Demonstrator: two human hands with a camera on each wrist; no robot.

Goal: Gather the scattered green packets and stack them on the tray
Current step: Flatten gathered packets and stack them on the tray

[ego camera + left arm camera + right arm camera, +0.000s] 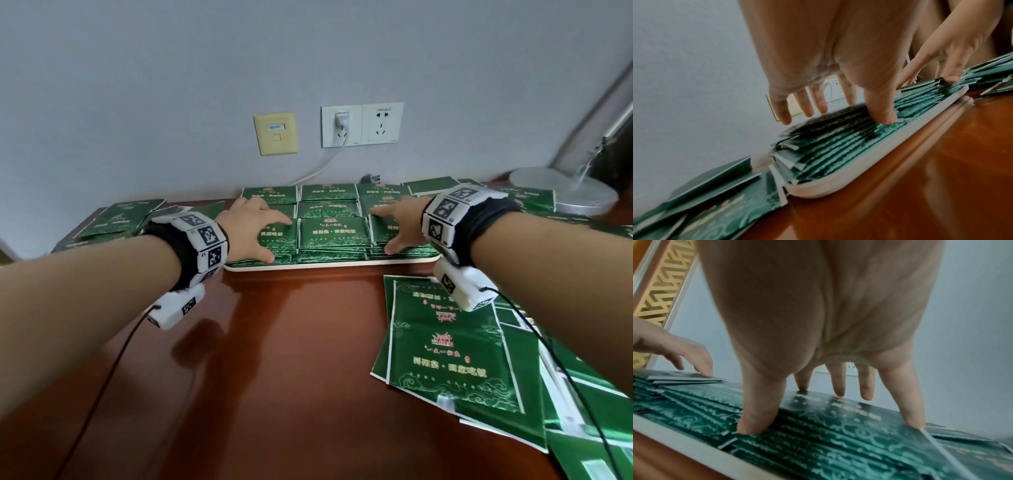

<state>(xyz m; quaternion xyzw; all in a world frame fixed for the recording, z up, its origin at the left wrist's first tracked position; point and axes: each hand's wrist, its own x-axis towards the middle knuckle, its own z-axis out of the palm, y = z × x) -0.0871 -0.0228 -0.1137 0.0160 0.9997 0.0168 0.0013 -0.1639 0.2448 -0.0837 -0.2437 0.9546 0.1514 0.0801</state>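
Observation:
A white tray (329, 266) stands at the back of the table, filled with stacks of green packets (330, 233). My left hand (270, 240) lies over the left stack, fingers spread and straight. In the left wrist view its thumb (884, 116) presses the stack's front edge (838, 142) above the tray rim (838, 183). My right hand (397, 226) rests on the right stack with fingers spread. In the right wrist view its thumb (750, 423) and little finger (912, 418) touch the top packet (838, 423). Neither hand grips a packet.
Loose green packets (445, 349) lie fanned out at the front right of the brown table (274, 359). More packets (116, 219) lie left of the tray and behind it on the right (534, 198). A lamp base (561, 188) stands at the back right. Wall sockets (359, 125) with a white cable are behind.

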